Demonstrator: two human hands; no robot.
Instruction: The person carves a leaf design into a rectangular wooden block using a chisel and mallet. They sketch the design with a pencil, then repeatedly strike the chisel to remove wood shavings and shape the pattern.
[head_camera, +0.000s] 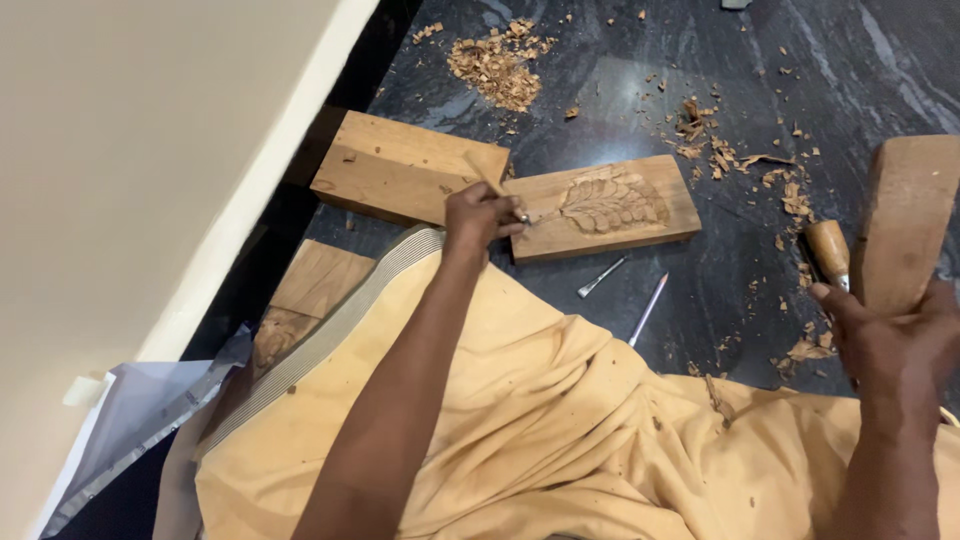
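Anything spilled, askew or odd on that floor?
Wood chips lie scattered over the dark stone floor, heaped beyond the carved board and strewn toward the right hand gripping a wooden mallet. A chisel and pencil lie loose beside the cloth.

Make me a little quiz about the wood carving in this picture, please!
1. True or false: the left hand holds a chisel against the carved board.
2. What does the right hand grip? A) a pencil B) a wooden mallet C) a saw
3. What shape is cut into the board?

Key: 1 true. 2 B. 3 a leaf pattern. Extra tools, a pencil and a small metal tool, lie on the dark floor among wood chips.
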